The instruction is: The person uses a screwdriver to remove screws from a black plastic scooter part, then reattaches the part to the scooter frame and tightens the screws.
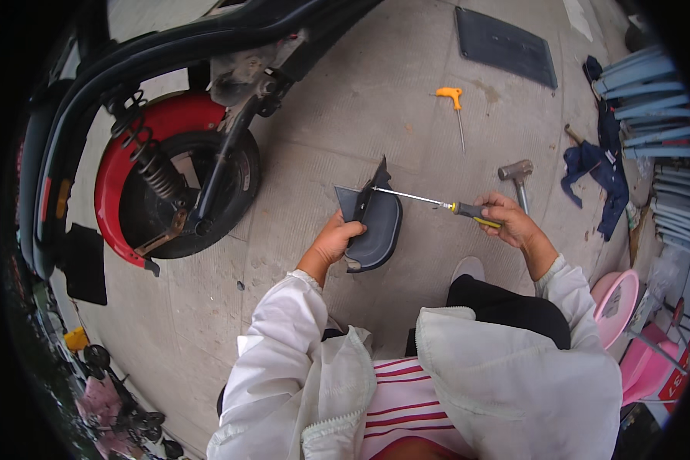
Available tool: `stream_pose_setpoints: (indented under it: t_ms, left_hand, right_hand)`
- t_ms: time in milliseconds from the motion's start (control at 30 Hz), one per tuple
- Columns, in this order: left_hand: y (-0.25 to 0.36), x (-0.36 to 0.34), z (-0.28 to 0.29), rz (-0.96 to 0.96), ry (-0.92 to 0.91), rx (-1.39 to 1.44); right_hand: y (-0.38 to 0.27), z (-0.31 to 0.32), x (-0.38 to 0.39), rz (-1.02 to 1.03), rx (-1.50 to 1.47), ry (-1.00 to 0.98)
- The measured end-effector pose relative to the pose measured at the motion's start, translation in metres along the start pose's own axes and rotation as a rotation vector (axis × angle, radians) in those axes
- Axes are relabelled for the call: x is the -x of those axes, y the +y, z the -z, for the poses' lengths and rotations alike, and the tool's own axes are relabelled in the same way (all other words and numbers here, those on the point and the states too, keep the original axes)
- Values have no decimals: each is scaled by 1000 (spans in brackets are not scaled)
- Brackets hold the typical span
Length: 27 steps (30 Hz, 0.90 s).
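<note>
Presumably for steadiness, the left hand (334, 239) clamps the black plastic part (379, 223) above the floor (307, 146), away from its edges, while the right hand (511, 222) grips the screwdriver (466, 210), angled against the part.

Two grips, held well apart

Your left hand (333, 239) is clenched, its thumb (353, 228) pressed across the top and its fingers mostly hidden. Your left forearm (284, 307) slants up and to the right behind it. Your right hand (511, 220) sits slightly higher in view, turned inward with fingers curled. Your right forearm (573, 295) slants up and to the left; both wrists are bare.
</note>
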<state>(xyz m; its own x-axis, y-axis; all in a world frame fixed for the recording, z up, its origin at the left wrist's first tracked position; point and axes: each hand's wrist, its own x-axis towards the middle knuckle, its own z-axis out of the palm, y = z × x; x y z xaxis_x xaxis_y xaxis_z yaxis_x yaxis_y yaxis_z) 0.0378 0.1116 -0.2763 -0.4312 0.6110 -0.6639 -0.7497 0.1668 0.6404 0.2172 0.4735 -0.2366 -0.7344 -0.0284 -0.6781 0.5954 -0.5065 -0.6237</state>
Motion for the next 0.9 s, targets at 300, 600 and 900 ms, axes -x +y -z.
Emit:
stream_pose_setpoints:
  t_ms: [300,600,900]
  left_hand:
    - [-47,-29,-13,-85,46,-255]
    - [-54,-35,13,-334,216,-805]
    - [-59,-32,-5,-345,366,-525]
  right_hand:
    - [71,42,-8,19,-149,87]
    - [89,27,-14,15,-84,106]
    - [98,23,-8,-24,-16,133]
